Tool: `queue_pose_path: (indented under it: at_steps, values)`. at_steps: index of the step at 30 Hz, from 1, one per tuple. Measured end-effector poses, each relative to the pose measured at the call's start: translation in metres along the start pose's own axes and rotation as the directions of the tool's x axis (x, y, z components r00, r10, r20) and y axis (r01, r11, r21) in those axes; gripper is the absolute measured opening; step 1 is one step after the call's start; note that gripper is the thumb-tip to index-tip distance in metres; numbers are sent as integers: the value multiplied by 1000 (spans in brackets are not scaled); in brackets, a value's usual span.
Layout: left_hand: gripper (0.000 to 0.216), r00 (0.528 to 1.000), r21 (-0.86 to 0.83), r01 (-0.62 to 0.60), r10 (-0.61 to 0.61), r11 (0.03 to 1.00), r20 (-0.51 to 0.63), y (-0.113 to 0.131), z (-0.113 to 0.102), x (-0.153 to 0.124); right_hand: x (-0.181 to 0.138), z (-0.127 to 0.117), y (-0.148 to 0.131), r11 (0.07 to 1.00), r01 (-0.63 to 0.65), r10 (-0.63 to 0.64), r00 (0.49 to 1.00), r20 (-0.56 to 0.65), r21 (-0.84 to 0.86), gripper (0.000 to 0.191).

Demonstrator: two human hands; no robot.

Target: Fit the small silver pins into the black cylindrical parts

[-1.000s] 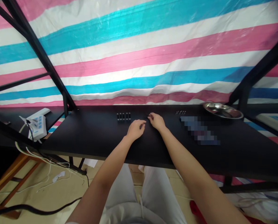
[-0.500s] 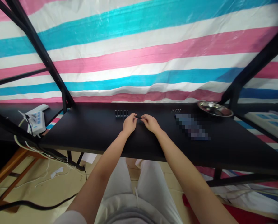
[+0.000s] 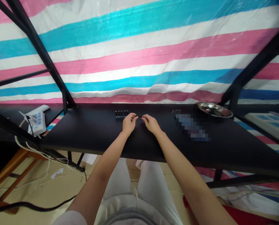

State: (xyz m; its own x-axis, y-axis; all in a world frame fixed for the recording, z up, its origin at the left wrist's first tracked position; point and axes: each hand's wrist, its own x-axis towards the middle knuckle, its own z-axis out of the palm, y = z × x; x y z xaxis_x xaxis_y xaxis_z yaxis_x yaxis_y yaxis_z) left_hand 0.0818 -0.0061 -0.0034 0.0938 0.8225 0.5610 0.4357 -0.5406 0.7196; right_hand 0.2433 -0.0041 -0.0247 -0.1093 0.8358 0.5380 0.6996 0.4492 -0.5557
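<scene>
A thin dark stick-like piece [image 3: 139, 116] lies crosswise between my two hands, just above or on the black table. My left hand [image 3: 129, 122] pinches its left end with the fingers closed. At its right end, my right hand [image 3: 151, 123] has thumb and fingers closed on it. The piece is too small to name for certain. Just left of my left hand, several small black cylinders [image 3: 121, 114] with light-coloured tops stand in a row; the hand partly covers the last one.
On the black table [image 3: 88, 131], several tiny pale pieces [image 3: 176, 111] lie in a row at the back right. Near them are a blurred-out oblong item [image 3: 193, 127] and a round metal dish [image 3: 215, 110]. Black frame bars [image 3: 46, 59] rise at both sides. A white power strip [image 3: 37, 122] lies left.
My hands have drawn slightly apart, so more of the dark piece shows between the fingertips. Everything on the table stays where it was.
</scene>
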Motion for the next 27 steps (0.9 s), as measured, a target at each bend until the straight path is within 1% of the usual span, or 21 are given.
queue_pose_path:
  at_steps: [3,6,12,18,27]
  values:
    - [14,999,-32,-31,31,999,-17,2,0,0,0,2,4,999,33,-33,999,-13,-24,23]
    - [16,999,-46,-52,51,998,-18,2,0,0,0,3,6,999,29,-29,999,-13,-30,24]
    - [15,999,-67,-38,36,997,-31,1,0,0,0,4,8,1000,-1,1,995,-95,-3,26]
    - [14,999,-79,-31,30,996,-11,1,1,0,0,3,9,1000,-9,8,998,-63,-10,28]
    - [17,1000,-95,-17,15,995,-14,2,1,0,0,0,7,998,-64,64,996,-65,10,34]
